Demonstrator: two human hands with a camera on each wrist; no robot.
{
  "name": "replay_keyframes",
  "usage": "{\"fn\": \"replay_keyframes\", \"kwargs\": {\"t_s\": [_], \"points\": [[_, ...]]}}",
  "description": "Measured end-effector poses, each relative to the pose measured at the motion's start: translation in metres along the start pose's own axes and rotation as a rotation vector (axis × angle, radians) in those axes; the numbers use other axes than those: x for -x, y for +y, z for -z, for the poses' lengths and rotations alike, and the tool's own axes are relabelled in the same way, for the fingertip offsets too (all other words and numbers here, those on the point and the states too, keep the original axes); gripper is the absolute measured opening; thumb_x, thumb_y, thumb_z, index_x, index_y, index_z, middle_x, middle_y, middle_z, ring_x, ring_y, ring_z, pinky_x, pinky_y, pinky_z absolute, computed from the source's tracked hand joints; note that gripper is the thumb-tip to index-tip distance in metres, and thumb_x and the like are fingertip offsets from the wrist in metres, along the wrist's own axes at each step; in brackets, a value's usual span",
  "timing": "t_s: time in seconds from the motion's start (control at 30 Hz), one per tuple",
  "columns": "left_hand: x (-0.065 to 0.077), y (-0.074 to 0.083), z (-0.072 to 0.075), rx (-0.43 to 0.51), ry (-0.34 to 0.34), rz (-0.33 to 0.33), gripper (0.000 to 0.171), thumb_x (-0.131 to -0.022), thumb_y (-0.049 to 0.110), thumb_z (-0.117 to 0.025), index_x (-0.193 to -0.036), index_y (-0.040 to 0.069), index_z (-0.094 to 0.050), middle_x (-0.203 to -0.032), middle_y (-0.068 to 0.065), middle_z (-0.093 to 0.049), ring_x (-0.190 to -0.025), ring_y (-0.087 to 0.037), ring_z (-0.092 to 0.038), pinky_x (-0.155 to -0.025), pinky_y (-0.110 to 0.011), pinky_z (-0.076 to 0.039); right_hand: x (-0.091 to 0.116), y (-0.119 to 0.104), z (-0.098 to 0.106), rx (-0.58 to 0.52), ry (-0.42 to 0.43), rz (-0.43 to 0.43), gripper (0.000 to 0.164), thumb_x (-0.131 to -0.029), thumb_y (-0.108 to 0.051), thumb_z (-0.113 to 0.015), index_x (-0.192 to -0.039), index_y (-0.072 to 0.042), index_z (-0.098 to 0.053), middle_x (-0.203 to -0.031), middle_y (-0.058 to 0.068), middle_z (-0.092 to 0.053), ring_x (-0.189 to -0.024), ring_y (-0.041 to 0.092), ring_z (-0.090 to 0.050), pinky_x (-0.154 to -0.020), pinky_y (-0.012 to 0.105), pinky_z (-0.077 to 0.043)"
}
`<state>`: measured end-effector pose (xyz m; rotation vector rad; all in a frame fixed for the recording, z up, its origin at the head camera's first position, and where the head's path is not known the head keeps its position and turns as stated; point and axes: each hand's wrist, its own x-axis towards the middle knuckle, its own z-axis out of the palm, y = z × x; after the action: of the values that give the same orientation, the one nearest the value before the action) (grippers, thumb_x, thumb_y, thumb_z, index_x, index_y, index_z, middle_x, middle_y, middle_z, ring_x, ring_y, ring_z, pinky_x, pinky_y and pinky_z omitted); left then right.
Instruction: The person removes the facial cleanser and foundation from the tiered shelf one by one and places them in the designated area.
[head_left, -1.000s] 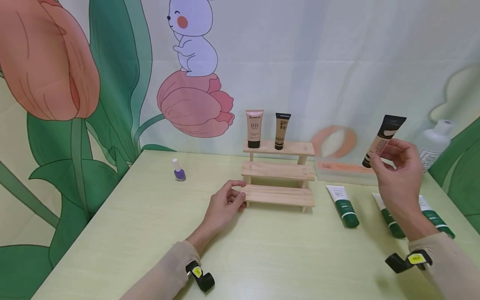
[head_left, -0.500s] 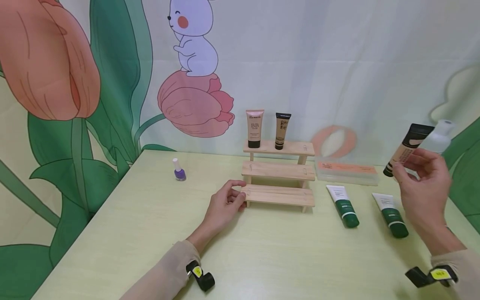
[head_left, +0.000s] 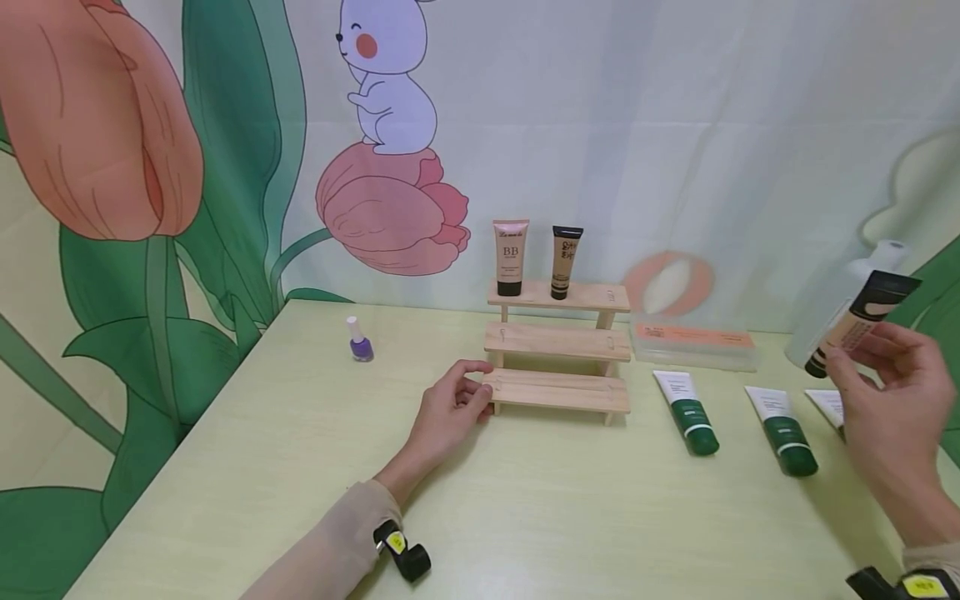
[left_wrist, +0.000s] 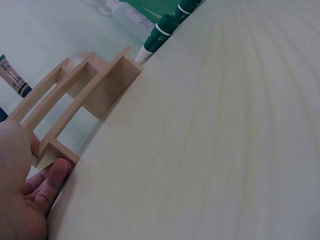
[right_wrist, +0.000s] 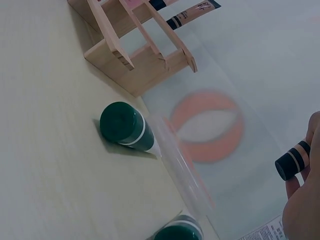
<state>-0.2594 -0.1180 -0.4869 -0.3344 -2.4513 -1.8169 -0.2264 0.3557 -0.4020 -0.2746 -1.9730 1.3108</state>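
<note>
My left hand (head_left: 447, 406) holds the left end of the lowest step of a three-tier wooden display stand (head_left: 555, 390). In the left wrist view some of its fingers (left_wrist: 52, 182) curl by the stand's leg. Raised at the far right, my right hand (head_left: 896, 400) pinches a beige cosmetic tube (head_left: 847, 329) with black ends, tilted, cap down. The tube overlaps a white bottle (head_left: 810, 333) behind it. On the top step stand a pink BB cream tube (head_left: 510, 258) and a tan tube with a black top (head_left: 565, 262). The two lower steps are bare.
Green-and-white tubes (head_left: 686, 412), (head_left: 783, 429) lie right of the stand; a third white-ended tube (head_left: 825, 407) is partly hidden by my right hand. A clear flat box (head_left: 693, 347) lies behind them. Purple nail polish (head_left: 360, 343) stands at the left. A printed curtain hangs behind.
My right hand has moved right and somewhat lower with the beige tube, now in front of the white bottle. The left hand stays at the stand.
</note>
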Motion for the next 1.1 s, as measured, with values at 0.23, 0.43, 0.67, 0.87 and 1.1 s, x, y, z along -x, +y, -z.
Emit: {"fn": "replay_keyframes", "kwargs": {"t_s": [0.23,0.43,0.67,0.87,1.1], "points": [[-0.001,-0.001,-0.001,-0.002,-0.005,0.005,0.030,-0.113,0.015,-0.067,-0.142,0.019,-0.068,-0.100,-0.006,-0.079,-0.084,-0.018,-0.076,-0.079,-0.028,-0.062,0.005,0.011,0.015,0.040,0.017,-0.104,0.055,-0.106,-0.002,-0.069,-0.155,-0.023,-0.055,-0.124,-0.023,-0.056,-0.111,-0.005,-0.058,-0.093,0.003,-0.047],[0.000,-0.002,-0.002,-0.012,-0.005,0.006,0.029,-0.113,0.015,-0.067,-0.142,0.018,-0.068,-0.100,-0.006,-0.079,-0.083,-0.018,-0.075,-0.078,-0.027,-0.061,0.015,0.022,0.027,0.129,0.024,-0.148,0.051,-0.109,-0.010,-0.068,-0.155,-0.028,-0.054,-0.119,-0.028,-0.054,-0.108,-0.006,-0.054,-0.093,0.003,-0.043],[0.000,-0.001,-0.003,-0.012,-0.013,0.005,0.030,-0.113,0.015,-0.067,-0.143,0.018,-0.068,-0.100,-0.006,-0.079,-0.084,-0.018,-0.075,-0.078,-0.027,-0.061,0.025,0.033,0.042,0.130,0.034,-0.156,0.051,-0.108,-0.004,-0.066,-0.150,-0.032,-0.057,-0.115,-0.029,-0.053,-0.103,-0.010,-0.052,-0.095,0.002,-0.041],[0.000,0.000,-0.003,-0.012,-0.014,0.004,0.030,-0.113,0.015,-0.066,-0.143,0.018,-0.068,-0.101,-0.006,-0.079,-0.084,-0.018,-0.075,-0.079,-0.028,-0.062,0.033,0.040,0.056,0.130,-0.004,-0.173,0.048,-0.109,-0.001,-0.062,-0.140,-0.037,-0.058,-0.115,-0.027,-0.053,-0.102,-0.011,-0.052,-0.088,0.000,-0.040],[0.001,-0.001,-0.002,-0.011,-0.014,0.009,0.030,-0.113,0.016,-0.066,-0.143,0.018,-0.068,-0.101,-0.006,-0.078,-0.085,-0.018,-0.075,-0.079,-0.028,-0.061,0.042,0.055,0.076,0.313,-0.048,-0.166,0.035,-0.114,-0.010,-0.058,-0.130,-0.042,-0.058,-0.107,-0.038,-0.046,-0.099,-0.018,-0.043,-0.088,0.001,-0.034]]}}
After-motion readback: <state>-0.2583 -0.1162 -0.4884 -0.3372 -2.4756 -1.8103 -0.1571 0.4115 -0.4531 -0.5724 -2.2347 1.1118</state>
